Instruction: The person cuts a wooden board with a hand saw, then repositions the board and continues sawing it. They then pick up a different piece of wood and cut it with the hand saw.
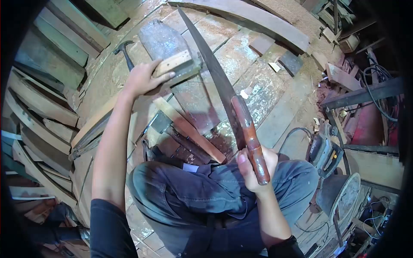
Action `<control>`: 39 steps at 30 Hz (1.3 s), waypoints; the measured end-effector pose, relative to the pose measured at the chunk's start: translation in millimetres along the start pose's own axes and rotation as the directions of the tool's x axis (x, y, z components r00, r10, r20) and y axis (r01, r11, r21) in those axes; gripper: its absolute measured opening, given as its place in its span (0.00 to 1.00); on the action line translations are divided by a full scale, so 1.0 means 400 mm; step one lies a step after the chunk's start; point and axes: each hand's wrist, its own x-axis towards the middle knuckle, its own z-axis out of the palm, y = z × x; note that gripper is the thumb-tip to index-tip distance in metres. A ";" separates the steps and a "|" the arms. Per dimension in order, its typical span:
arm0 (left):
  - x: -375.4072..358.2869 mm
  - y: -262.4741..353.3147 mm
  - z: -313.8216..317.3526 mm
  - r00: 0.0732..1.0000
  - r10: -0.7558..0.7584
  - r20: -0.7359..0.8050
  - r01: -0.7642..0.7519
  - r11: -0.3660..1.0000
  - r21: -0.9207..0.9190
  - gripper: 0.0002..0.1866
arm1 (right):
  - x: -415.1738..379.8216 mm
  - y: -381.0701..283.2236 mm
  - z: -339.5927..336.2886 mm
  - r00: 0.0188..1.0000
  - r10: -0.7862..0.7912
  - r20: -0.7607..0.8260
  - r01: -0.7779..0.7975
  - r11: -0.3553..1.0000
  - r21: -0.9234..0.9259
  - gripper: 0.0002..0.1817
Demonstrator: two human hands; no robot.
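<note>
My right hand (259, 168) is closed round the brown wooden handle of a handsaw (216, 71). The long dark blade points away from me, its narrow tip near the top of the view. My left hand (144, 78) grips the left end of a short wooden block (173, 62), thumb along its near side. The block's right end lies close to the left of the blade. Behind it is a worn grey slab (160, 38), and a claw hammer (124, 51) lies just beyond my left wrist. My crossed legs (185, 189) are below both hands.
A mallet-like tool (161, 122) and a long wooden strip (200, 139) lie before my legs. Curved boards (38, 124) are stacked at left. A power tool (323, 150) sits by my right knee, near a round-ended container (344, 198). A curved beam (258, 21) lies across the back.
</note>
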 end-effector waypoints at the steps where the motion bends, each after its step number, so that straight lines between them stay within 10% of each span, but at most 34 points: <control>1: -0.003 0.003 0.000 0.999 0.028 0.030 -0.028 1.000 -0.011 0.37 | -0.004 -0.004 -0.008 1.000 -0.002 0.010 0.002 1.000 -0.028 0.10; 39: -0.055 0.037 0.039 0.993 0.019 -0.117 -0.004 0.992 0.128 0.38 | -0.237 -0.033 -0.042 0.979 -0.007 0.205 0.087 0.919 -0.385 0.07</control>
